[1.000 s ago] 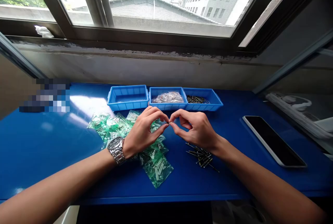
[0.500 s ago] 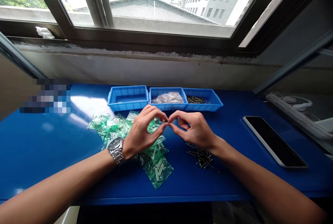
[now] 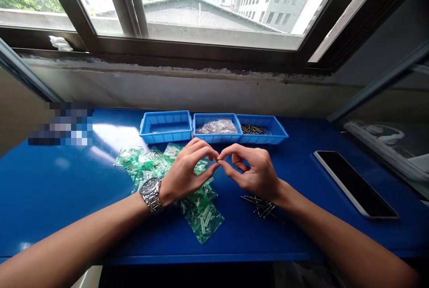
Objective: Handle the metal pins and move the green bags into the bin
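Note:
My left hand (image 3: 187, 167), with a metal watch (image 3: 150, 192) on its wrist, meets my right hand (image 3: 253, 167) above the middle of the table. Thumb and forefinger of each hand are pinched together, tip to tip with the other hand. Something tiny and dark sits between the fingertips, too small to name. Under and beside my left hand lie several green-tinted clear plastic bags (image 3: 204, 223) with thin pale pieces inside. Below my right hand is a loose pile of thin dark metal pins or screws (image 3: 263, 207), partly hidden by the wrist.
Along the back stand three blue bins: the left bin (image 3: 166, 136), the middle bin (image 3: 216, 139) with clear plastic bags, and the right bin (image 3: 278, 136) with dark thin metal pieces. A phone (image 3: 355, 183) lies right on the blue table (image 3: 83, 198). A window (image 3: 214, 20) rises behind.
Both hands stay pinched together, shifted very slightly down in view. The right hand has tilted a little. Bins, bags and pile lie as before.

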The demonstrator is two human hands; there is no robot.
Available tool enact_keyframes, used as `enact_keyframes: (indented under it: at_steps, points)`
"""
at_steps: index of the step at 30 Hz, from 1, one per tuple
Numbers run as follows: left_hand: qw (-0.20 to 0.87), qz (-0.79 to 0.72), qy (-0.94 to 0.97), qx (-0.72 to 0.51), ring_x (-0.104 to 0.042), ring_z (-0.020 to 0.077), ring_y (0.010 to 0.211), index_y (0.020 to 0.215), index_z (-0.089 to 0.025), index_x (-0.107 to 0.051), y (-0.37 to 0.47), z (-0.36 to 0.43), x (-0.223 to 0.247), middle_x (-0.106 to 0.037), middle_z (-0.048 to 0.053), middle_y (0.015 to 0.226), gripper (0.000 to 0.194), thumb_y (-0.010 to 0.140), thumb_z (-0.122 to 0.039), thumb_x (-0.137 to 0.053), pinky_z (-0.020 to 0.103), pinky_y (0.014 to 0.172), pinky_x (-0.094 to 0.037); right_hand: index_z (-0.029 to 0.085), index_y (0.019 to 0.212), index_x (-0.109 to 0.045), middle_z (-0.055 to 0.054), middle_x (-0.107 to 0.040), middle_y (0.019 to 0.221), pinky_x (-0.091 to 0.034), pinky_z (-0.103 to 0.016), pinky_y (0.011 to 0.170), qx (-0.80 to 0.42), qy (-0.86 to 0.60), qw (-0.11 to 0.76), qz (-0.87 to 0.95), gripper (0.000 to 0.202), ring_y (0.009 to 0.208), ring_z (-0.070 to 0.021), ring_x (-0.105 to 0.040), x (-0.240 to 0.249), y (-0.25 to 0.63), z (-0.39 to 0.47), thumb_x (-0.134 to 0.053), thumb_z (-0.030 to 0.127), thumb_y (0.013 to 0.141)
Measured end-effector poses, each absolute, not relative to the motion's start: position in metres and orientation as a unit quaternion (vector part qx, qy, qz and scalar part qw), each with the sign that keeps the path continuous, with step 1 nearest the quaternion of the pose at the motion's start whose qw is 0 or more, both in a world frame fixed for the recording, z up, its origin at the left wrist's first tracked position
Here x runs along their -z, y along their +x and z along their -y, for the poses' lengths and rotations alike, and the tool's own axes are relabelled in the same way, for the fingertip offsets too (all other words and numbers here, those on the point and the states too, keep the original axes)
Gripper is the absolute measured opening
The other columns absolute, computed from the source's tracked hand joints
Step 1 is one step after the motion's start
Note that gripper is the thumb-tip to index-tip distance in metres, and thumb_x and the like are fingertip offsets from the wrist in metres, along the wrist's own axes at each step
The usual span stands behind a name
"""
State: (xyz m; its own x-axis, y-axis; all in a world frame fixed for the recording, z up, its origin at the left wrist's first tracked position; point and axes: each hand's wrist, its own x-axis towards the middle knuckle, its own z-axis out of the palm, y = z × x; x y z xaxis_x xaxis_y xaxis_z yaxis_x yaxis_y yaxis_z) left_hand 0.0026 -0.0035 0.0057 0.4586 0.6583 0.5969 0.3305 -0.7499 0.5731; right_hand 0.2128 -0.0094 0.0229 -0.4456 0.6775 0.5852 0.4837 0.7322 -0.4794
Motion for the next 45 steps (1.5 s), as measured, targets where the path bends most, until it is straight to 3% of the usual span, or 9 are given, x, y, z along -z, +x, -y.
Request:
enact_keyframes:
  at_steps: [8, 17, 35, 45]
  points:
    - [0.194, -0.312, 0.811, -0.455, -0.061, 0.0198, 0.089, 0.098, -0.018, -0.066, 0.0018, 0.0035, -0.0090, -0.069, 0.005, 0.094, 0.002, 0.096, -0.018, -0.067, 0.037, 0.082, -0.053, 0.018, 0.090, -0.069, 0.008, -0.039, 0.058, -0.035, -0.023, 0.050, -0.115, -0.363, 0.413, 0.828, 0.007, 0.047, -0.0073, -0.038, -0.0254, 0.2136, 0.0093, -0.067, 0.024, 0.091]
    - [0.193, -0.313, 0.803, -0.470, -0.063, 0.0203, 0.088, 0.098, -0.019, -0.068, 0.0025, 0.0048, -0.0108, -0.070, 0.005, 0.093, 0.002, 0.096, -0.019, -0.067, 0.038, 0.084, -0.053, 0.018, 0.093, -0.072, 0.008, -0.038, 0.058, -0.032, -0.022, 0.051, -0.188, -0.376, 0.353, 0.836, 0.009, 0.049, -0.0075, -0.039, -0.0189, 0.2123, 0.0029, -0.069, 0.025, 0.091]
    - [0.219, -0.304, 0.811, -0.449, -0.060, 0.0197, 0.089, 0.098, -0.018, -0.067, 0.0016, 0.0038, -0.0087, -0.068, 0.005, 0.094, 0.003, 0.095, -0.016, -0.067, 0.036, 0.081, -0.051, 0.017, 0.090, -0.070, 0.008, -0.039, 0.057, -0.035, -0.023, 0.049, -0.110, -0.344, 0.424, 0.831, 0.006, 0.047, -0.0070, -0.037, -0.0252, 0.2120, 0.0105, -0.069, 0.023, 0.091]
    - [0.196, -0.296, 0.796, -0.490, -0.062, 0.0184, 0.086, 0.097, -0.017, -0.068, 0.0013, 0.0044, -0.0087, -0.070, 0.004, 0.092, 0.004, 0.095, -0.017, -0.070, 0.034, 0.080, -0.051, 0.017, 0.094, -0.073, 0.008, -0.037, 0.058, -0.033, -0.022, 0.050, -0.175, -0.359, 0.377, 0.836, 0.006, 0.049, -0.0067, -0.039, -0.0179, 0.2116, 0.0043, -0.070, 0.021, 0.091]
